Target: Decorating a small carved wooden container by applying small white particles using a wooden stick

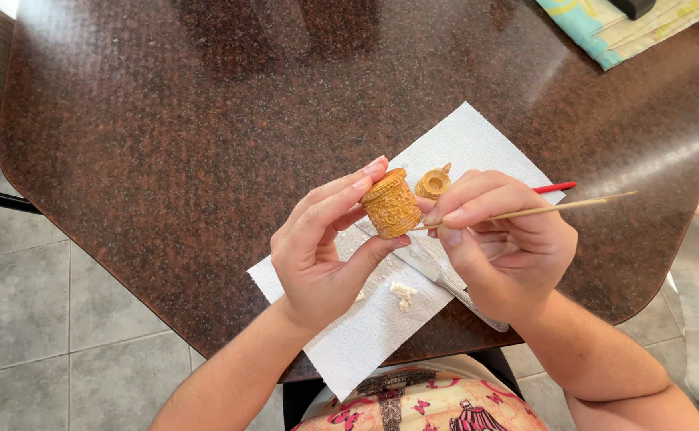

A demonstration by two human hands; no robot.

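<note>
A white paper towel [381, 319] lay under the work, catching pale crumbs [402, 294]. Above it, the left hand [321, 259] pinched a small carved golden-yellow cylindrical box [391, 204] between thumb and fingertips, steadying it. The right hand [505, 247] gripped a thin wooden stick [541, 210], tip against the carving. Beyond lay a matching round lid [433, 183] on the speckled brown table [166, 144].

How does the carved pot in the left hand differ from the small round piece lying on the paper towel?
The carved pot is larger and drum-shaped; the round piece is smaller and flatter, like a ring or lid. The pot is held off the table between the left hand's fingers, tilted, with the wooden stick from the right hand at its side; the round piece lies untouched on the paper towel. Both are the same golden-orange colour.
</note>
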